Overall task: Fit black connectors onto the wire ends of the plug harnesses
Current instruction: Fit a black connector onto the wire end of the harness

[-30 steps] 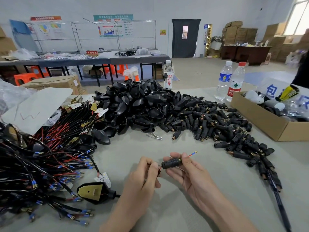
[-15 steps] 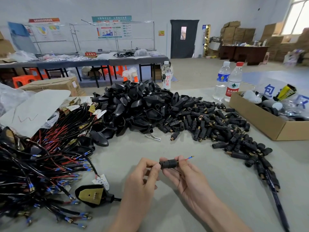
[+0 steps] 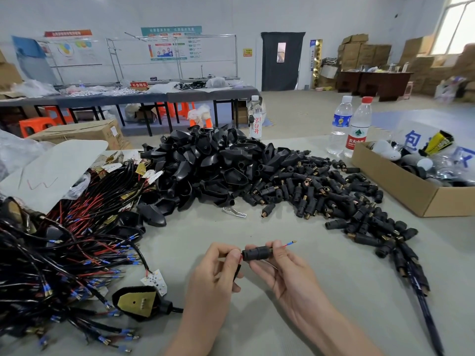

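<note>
Right hand (image 3: 288, 273) fingers pinch the black ribbed plastic connector (image 3: 255, 253), blue-tipped red wire (image 3: 289, 244) poking thru. Left hand (image 3: 214, 276) fingers clamp the wire behind it.

Left hand (image 3: 216, 276) fingers pinched closed; right hand (image 3: 285, 268) palm up, fingers curled in grip; hands nearly touching.

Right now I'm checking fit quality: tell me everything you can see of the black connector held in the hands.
The connector is a short, matte black plastic-looking barrel with a raised collar, lying roughly level above the table. The right hand pinches its right end; the left hand grips the wire at its left. A thin red wire with a blue, metal-tipped end sticks out on the right.
</note>
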`<state>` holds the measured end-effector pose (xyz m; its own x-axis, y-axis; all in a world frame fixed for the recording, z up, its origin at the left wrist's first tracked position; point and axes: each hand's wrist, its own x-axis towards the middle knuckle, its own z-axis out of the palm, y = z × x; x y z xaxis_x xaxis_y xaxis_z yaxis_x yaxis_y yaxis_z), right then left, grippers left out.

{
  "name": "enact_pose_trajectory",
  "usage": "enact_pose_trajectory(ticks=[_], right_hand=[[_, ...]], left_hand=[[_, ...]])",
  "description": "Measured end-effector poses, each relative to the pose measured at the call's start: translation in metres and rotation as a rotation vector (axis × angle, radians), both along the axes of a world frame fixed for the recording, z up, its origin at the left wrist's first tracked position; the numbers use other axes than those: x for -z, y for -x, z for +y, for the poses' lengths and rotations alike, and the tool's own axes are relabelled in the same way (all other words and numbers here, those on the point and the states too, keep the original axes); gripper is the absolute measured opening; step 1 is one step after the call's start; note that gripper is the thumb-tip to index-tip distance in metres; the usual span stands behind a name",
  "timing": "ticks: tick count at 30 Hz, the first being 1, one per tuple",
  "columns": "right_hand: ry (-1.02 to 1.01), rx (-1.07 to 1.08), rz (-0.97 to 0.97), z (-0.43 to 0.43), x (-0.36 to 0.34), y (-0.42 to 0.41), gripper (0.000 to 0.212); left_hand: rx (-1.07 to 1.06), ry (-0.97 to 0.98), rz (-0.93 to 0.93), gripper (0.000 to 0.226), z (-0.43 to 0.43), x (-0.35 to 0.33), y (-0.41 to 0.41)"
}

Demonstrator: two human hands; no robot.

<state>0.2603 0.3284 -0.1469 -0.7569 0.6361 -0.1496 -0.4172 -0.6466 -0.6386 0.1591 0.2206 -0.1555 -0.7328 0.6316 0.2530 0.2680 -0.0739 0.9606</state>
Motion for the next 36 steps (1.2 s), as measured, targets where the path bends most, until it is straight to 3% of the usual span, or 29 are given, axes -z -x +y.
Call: enact_pose_trajectory(ticks=[6, 10, 12, 14, 17, 19, 25, 28, 32, 36], right_hand=[[0.021, 0.032, 0.006, 0.0006, -0.0006, 0.0009, 0.029], [0.064, 0.032, 0.026, -0.0003, 0.0008, 0.0022, 0.024], [0.093, 0.035, 0.032, -0.0001, 0.0014, 0.0025, 0.023], [0.118, 0.025, 0.03, -0.0006, 0.0019, 0.0019, 0.022], [0.105, 0.007, 0.014, -0.0014, 0.0032, 0.0014, 0.022], [0.075, 0.005, 0.002, -0.0018, 0.0029, 0.0025, 0.021], [0.039, 0.056, -0.046, 0.0002, 0.0028, 0.0032, 0.02], [0.064, 0.068, -0.034, 0.0012, 0.0026, 0.0026, 0.02], [0.085, 0.044, -0.014, -0.0003, 0.003, 0.0025, 0.022], [0.095, 0.017, -0.009, -0.0026, 0.0035, 0.0025, 0.026]], left_hand=[[-0.141, 0.001, 0.149, 0.021, 0.0017, -0.0026, 0.0018], [-0.043, -0.094, -0.117, 0.012, 0.002, -0.0033, -0.0033], [-0.015, -0.092, -0.158, 0.014, 0.0035, -0.0025, -0.0047], [-0.044, -0.054, -0.054, 0.012, 0.005, -0.0007, -0.0057], [-0.152, 0.028, 0.219, 0.029, 0.0039, 0.0017, -0.0033], [-0.179, 0.061, 0.306, 0.032, 0.002, 0.0015, -0.0014], [-0.101, 0.032, 0.088, 0.006, 0.0001, 0.0011, 0.0008], [-0.076, -0.001, 0.024, 0.008, 0.0003, 0.0003, 0.0002], [-0.08, 0.045, 0.084, 0.008, 0.0007, 0.0018, 0.0016], [-0.111, 0.122, 0.221, 0.022, 0.0016, 0.0041, 0.0018]])
